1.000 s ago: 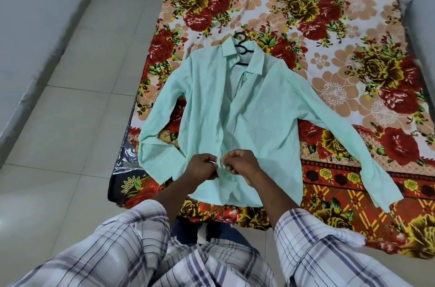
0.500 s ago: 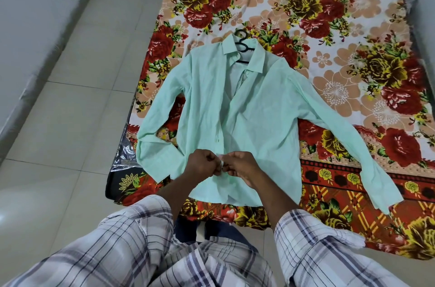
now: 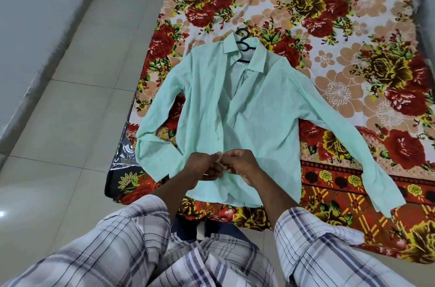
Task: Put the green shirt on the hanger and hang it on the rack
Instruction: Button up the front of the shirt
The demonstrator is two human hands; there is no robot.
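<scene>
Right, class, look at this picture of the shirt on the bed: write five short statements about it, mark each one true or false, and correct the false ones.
1. The green shirt lies spread on a flowered bedsheet. True.
2. The hanger lies on the floor beside the bed. False: its black hook sticks out of the shirt's collar.
3. Both hands are at the front edge of the shirt near its hem. True: the left hand and right hand pinch the fabric there.
4. The shirt hangs on a rack. False: it lies flat, and no rack is in view.
5. The person wears plain black sleeves. False: the sleeves are checked.
</scene>
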